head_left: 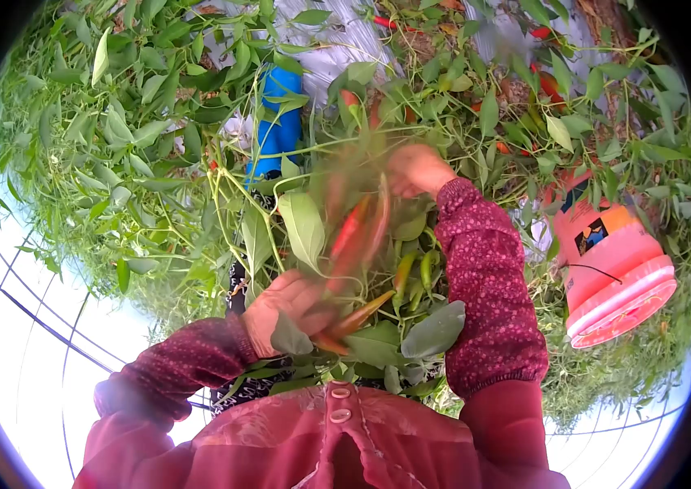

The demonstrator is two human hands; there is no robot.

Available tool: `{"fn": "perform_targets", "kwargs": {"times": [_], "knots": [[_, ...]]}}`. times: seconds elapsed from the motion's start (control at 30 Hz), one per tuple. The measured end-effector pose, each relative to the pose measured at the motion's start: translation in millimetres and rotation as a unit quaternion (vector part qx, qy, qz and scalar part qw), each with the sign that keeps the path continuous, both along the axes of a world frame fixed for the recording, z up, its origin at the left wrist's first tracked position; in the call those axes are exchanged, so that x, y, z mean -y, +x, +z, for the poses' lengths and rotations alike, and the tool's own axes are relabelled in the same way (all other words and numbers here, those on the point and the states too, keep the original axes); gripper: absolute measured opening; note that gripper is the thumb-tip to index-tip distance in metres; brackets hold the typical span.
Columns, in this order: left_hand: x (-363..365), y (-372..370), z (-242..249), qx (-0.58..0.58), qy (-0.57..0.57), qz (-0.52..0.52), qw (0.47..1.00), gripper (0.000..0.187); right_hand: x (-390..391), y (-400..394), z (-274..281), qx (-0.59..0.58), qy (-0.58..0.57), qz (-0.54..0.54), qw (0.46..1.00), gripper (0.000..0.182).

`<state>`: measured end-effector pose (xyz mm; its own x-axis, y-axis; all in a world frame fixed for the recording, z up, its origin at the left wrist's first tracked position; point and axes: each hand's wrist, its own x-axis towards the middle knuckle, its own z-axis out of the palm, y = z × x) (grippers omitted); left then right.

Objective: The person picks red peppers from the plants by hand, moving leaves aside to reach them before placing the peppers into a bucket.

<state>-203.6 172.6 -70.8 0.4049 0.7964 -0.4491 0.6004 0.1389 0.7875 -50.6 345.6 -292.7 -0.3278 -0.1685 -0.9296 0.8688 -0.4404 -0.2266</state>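
Observation:
Long red chili peppers [350,227] hang among green leaves in the middle, partly smeared by motion. My left hand [286,308] is at the lower left of them, behind a leaf, near an orange pepper [362,314]; its fingertips are blurred against the plant. At the upper right of the peppers is my right hand [417,171], its fingers hidden by blur and foliage, so what it touches cannot be made out. Green peppers [427,270] hang below it.
A pink bucket [613,273] lies tilted among the plants at right. A blue boot [280,122] shows through the stems at upper left. Leafy plants surround the hands, with more red peppers [551,85] at upper right and silvery ground sheeting [333,41] at top.

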Motion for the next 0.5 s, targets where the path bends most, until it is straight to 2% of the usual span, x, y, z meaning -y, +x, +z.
{"fn": "perform_targets", "kwargs": {"times": [0.07,0.1,0.13,0.17,0.2,0.23,0.3,0.37,0.43,0.5], "knots": [[-3,-1,1,0.002,-0.007,0.006,1.000,0.035,2,1,-15,0.064,0.065,-0.086,0.992,0.023],[-3,-1,1,0.008,-0.016,0.007,1.000,0.035,7,1,-23,0.064,0.064,-0.085,0.992,0.023],[-2,-1,1,0.009,-0.017,0.007,1.000,0.035,9,-3,-27,-0.008,0.219,-0.026,0.975,0.024],[0,-1,1,0.008,-0.016,0.013,1.000,0.035,10,-8,-31,-0.080,0.367,0.034,0.926,0.025],[1,-1,0,0.006,-0.016,0.019,1.000,0.035,14,-17,-37,-0.074,0.416,0.078,0.903,0.023],[1,0,0,0.007,-0.017,0.020,1.000,0.035,18,-26,-41,-0.074,0.415,0.079,0.903,0.023],[1,0,-1,0.004,-0.017,0.020,1.000,0.034,29,-41,-49,-0.098,0.417,0.201,0.881,0.023],[1,1,-1,0.008,-0.020,0.027,0.999,0.034,41,-48,-51,-0.069,0.429,0.187,0.881,0.023],[1,1,-1,0.010,-0.022,0.031,0.999,0.033,49,-50,-53,-0.022,0.331,0.190,0.924,0.023],[1,-1,-2,0.029,-0.039,0.049,0.998,0.030,56,-55,-62,-0.023,0.337,0.172,0.926,0.025]]}}
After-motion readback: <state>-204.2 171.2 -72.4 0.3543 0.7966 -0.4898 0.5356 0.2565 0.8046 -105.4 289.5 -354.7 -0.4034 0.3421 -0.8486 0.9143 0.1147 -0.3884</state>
